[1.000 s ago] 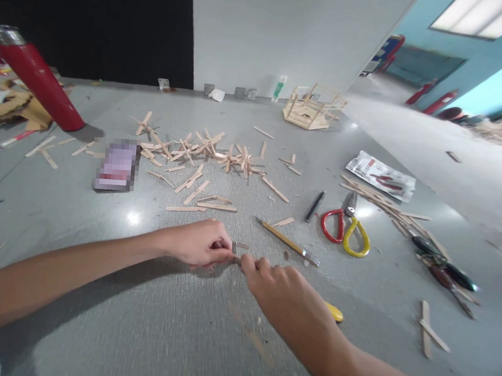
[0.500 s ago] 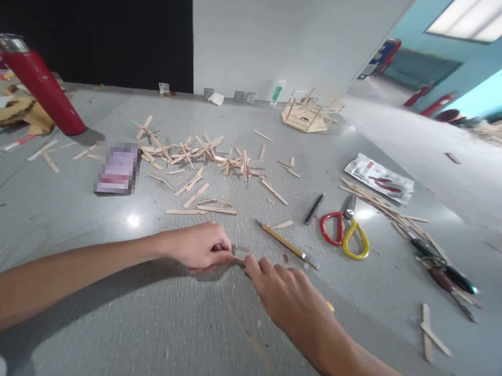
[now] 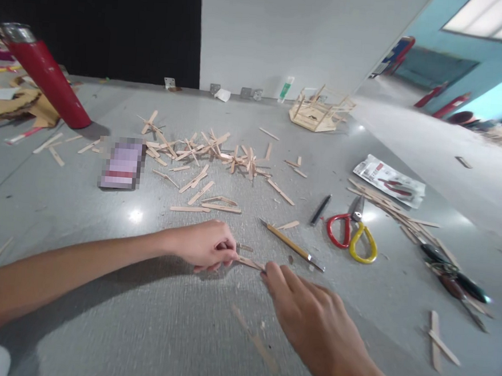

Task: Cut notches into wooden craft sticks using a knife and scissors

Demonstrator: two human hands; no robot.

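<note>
My left hand pinches one end of a wooden craft stick between thumb and fingers, just above the table. At the stick's other end is my right hand, its fingers closed. A small dark tip shows between those fingers and the stick; the rest of what they hold is hidden. Behind the stick lies a short wooden piece. A craft knife with a yellowish handle rests beyond my right hand, beside a snapped stick piece.
Scissors with red and yellow handles and a dark pen-like rod lie to the right. Further back are scattered craft sticks, a phone, a red flask and a wooden stick frame. Pliers-like tools lie far right.
My right hand has moved right along the stick, baring more of it between the hands. My left hand keeps its pinch. The view has shifted slightly.
</note>
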